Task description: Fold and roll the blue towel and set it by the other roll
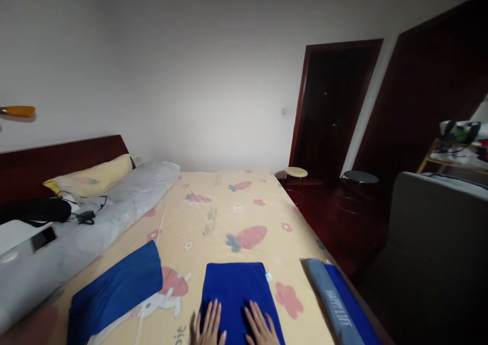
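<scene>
A blue cloth (235, 284) with a small white tag lies flat on the bed in front of me. My left hand (209, 327) rests palm down on its left edge, fingers stretched out. On its right part my right hand (261, 327) lies flat as well, fingers apart. To the left, another blue cloth (118, 291) is spread at a slant. Along the bed's right edge sit a grey-blue rolled or folded cloth (331, 302) with white lettering and a bright blue one (353, 304) beside it. The near end of the middle cloth is cut off by the frame.
The bed sheet (213, 192) has carrot and rabbit prints. A grey quilt (114, 228), a phone (43, 239), a black cable adapter (86, 217) and a yellow pillow (89, 176) are at left. Two stools (296, 172) and a dark panel (438, 253) stand at right.
</scene>
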`<action>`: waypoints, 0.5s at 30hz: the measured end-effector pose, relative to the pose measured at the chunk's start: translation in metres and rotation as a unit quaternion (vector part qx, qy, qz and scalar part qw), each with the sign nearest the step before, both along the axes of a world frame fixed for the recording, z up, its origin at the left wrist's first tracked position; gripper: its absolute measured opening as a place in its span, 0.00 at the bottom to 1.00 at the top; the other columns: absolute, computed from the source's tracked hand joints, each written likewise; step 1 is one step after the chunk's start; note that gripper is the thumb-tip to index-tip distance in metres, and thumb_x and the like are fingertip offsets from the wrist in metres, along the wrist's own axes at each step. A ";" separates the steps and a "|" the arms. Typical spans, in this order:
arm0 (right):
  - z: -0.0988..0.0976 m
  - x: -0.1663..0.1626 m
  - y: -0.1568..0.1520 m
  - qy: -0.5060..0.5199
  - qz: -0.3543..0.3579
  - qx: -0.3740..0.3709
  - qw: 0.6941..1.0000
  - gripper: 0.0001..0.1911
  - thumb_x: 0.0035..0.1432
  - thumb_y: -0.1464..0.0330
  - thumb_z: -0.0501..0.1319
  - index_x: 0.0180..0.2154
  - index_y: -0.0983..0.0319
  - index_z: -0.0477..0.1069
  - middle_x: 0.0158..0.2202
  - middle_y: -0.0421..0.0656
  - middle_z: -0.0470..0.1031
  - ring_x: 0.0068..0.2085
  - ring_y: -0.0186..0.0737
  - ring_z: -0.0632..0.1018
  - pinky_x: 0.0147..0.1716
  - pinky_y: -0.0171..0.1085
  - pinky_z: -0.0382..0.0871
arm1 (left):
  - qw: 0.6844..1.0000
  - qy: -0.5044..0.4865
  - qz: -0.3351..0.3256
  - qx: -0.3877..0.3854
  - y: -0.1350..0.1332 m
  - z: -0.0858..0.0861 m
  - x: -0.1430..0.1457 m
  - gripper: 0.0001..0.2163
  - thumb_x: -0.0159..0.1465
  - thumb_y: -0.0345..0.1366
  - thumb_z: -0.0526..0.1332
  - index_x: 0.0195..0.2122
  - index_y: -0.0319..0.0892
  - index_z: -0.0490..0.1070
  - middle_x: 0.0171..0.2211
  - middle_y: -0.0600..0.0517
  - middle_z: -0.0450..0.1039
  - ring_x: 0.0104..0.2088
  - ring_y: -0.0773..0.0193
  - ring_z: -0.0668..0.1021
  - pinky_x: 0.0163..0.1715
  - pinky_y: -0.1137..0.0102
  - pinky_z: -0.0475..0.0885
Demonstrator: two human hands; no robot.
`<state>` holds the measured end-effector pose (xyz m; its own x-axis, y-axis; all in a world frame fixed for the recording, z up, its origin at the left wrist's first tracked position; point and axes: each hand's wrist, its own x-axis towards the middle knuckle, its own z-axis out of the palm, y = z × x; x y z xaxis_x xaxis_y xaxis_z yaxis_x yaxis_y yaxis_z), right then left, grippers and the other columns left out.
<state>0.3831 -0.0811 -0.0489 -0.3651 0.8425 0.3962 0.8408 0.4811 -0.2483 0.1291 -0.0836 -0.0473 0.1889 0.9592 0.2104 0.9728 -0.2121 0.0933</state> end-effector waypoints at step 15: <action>-0.012 0.024 0.025 0.052 -0.280 -0.008 0.958 0.36 0.61 0.45 0.43 0.65 0.54 0.52 0.63 0.52 0.63 0.63 0.62 0.65 0.57 0.67 0.59 | 0.997 -0.002 0.068 -0.033 0.016 0.040 -0.028 0.26 0.67 0.47 0.45 0.64 0.60 0.37 0.68 0.56 0.51 0.66 0.49 0.59 0.62 0.41 0.52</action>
<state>0.4073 -0.0564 -0.0613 0.1876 0.9007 0.3920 0.9364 -0.0434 -0.3482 0.1008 -0.0681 -0.0076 0.0547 0.9877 0.1468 0.9918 -0.0707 0.1062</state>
